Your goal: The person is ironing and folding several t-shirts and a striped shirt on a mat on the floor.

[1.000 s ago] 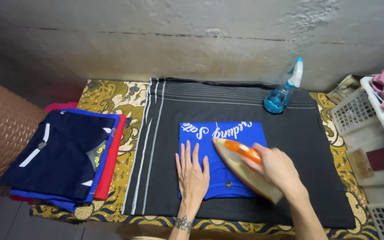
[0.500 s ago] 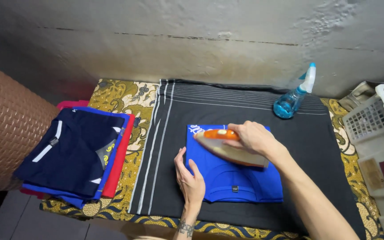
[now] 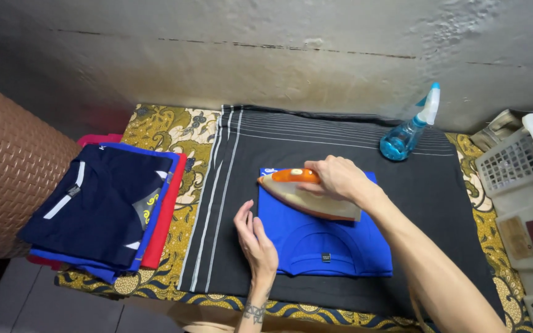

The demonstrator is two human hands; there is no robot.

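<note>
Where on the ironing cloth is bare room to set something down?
Bare black cloth lies between the iron and the wall, left of the spray bottle; more lies right of the blue shirt. The left side is crowded by the stack of folded clothes.

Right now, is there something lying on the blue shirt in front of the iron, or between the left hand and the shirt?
Nothing visible. The right hand holds the iron directly on the folded blue shirt. The left hand rests flat at the shirt's left edge. The spray bottle stands apart, off the shirt.
</note>
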